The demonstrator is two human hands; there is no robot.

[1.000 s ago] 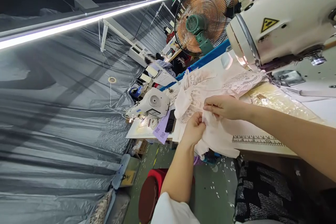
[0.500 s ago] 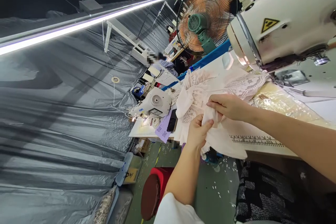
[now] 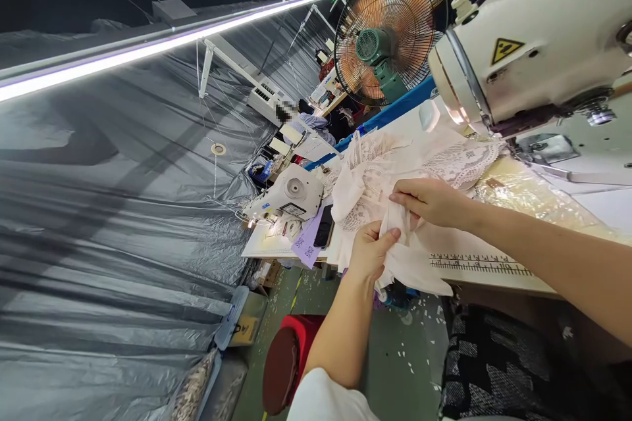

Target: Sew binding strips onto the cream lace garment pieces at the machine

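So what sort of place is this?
Probably a sewing workshop: a large sewing machine at the near table, another sewing machine beyond, and pale lace cloth spread between them.

Matt, sheer pale cloth (image 3: 417, 266); openwork lace (image 3: 459, 161); glossy, crinkled clear plastic (image 3: 533, 194).

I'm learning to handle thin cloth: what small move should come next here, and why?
I'd probably ease the right hand slightly away from the left hand to flatten the pale fabric: both hands pinch it close together, it looks folded between them, and its lower part hangs past the table edge.
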